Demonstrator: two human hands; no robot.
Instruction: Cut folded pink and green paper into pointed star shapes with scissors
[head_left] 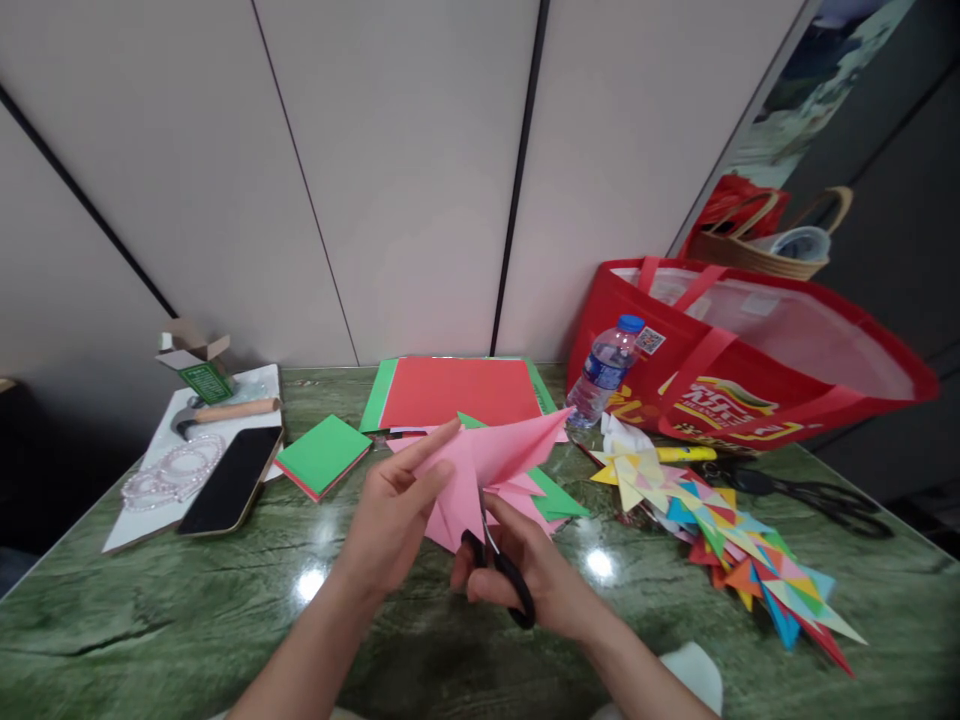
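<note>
My left hand (401, 515) pinches a folded sheet of pink paper (454, 480) between thumb and fingers, above the green marbled table. Through the handles of black-handled scissors (491, 550) go the fingers of my right hand (536, 565). The blades point away from me and lie against the pink paper, which has a slit or fold edge there; part of the blades is hidden. Under and behind the held sheet, more pink paper and green paper pieces (559, 495) lie on the table. A stack of red and green sheets (465, 390) rests behind them.
Left are square green paper (324, 450), a phone (232, 480), a hammer (229, 412), beads (172, 475) and a small box (199, 365). Right are a water bottle (604, 370), a red bag (675, 350), colourful folded-paper pieces (750, 550) and black scissors (817, 500). A wall panel closes the back.
</note>
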